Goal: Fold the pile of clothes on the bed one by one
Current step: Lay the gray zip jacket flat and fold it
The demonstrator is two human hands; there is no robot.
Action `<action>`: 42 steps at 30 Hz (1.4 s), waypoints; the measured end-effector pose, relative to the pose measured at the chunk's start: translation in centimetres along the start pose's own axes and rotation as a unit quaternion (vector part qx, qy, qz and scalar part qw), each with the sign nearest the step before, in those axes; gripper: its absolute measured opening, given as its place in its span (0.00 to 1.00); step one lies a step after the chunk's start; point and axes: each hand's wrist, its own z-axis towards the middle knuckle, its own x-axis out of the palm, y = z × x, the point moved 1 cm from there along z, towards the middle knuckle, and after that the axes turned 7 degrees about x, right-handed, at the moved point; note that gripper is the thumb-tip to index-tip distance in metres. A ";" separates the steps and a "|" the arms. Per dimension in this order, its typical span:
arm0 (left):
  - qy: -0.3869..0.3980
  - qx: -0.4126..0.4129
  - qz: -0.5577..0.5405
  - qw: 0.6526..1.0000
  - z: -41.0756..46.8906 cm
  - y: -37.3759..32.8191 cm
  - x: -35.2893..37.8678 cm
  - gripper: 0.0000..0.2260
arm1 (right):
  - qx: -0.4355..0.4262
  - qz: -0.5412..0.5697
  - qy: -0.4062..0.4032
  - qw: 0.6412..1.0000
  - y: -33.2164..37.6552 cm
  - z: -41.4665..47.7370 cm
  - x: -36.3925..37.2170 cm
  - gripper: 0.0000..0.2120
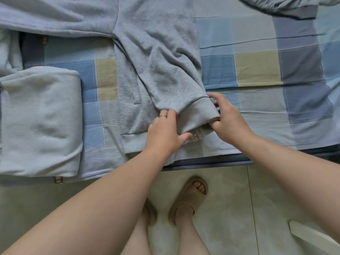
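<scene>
A grey zip-up sweatshirt (pixel 158 52) lies spread on the checked bedsheet (pixel 257 67), one sleeve folded down across its body toward the bed's near edge. My right hand (pixel 230 118) pinches the ribbed cuff (pixel 200 109) of that sleeve. My left hand (pixel 165 133) grips the sleeve fabric just left of the cuff, thumb near the zipper end (pixel 196 136). A pale folded garment (pixel 40 122) lies at the left on the bed.
Another grey garment (pixel 287 6) sits at the bed's far right corner. The bed's edge (pixel 211 162) runs across the middle; below it is tiled floor (pixel 276 199) with my sandalled feet (pixel 191 197). A white object (pixel 312 238) pokes in at the lower right.
</scene>
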 end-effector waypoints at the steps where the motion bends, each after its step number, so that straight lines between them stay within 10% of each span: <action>1: -0.006 -0.006 0.041 0.999 0.4 -0.5 0.3 0.25 | 0.004 -0.001 0.005 1.000 0.0 0.1 -0.2 0.30; 6: -0.079 0.040 0.006 0.996 0.9 -0.6 0.9 0.06 | -0.015 -0.033 0.021 0.999 -0.7 -0.1 -0.5 0.33; 11: -0.111 0.074 -0.015 0.991 -2.0 2.6 -2.5 0.09 | -0.045 -0.108 0.035 0.993 0.0 -0.6 -0.7 0.38; 16: -0.143 0.202 0.088 0.965 -4.2 6.1 -6.9 0.08 | -0.209 -0.232 -0.003 0.950 1.8 -1.9 0.5 0.11; 21: -0.176 0.239 0.150 0.943 -5.2 7.8 -8.0 0.06 | -0.216 -0.292 -0.021 0.931 2.2 -2.3 3.2 0.07; 31: 0.216 -0.032 0.178 0.959 -4.1 8.5 -6.7 0.11 | -0.096 -0.390 0.193 0.895 6.3 -0.7 5.7 0.10; 37: -0.131 -0.207 -0.102 0.964 -1.2 9.4 -8.5 0.23 | -0.080 -0.248 0.009 0.965 6.2 1.8 3.9 0.24; 42: -0.101 -0.269 -0.241 0.927 2.1 10.7 -6.7 0.19 | 0.004 -0.312 0.166 0.936 5.0 2.6 7.1 0.33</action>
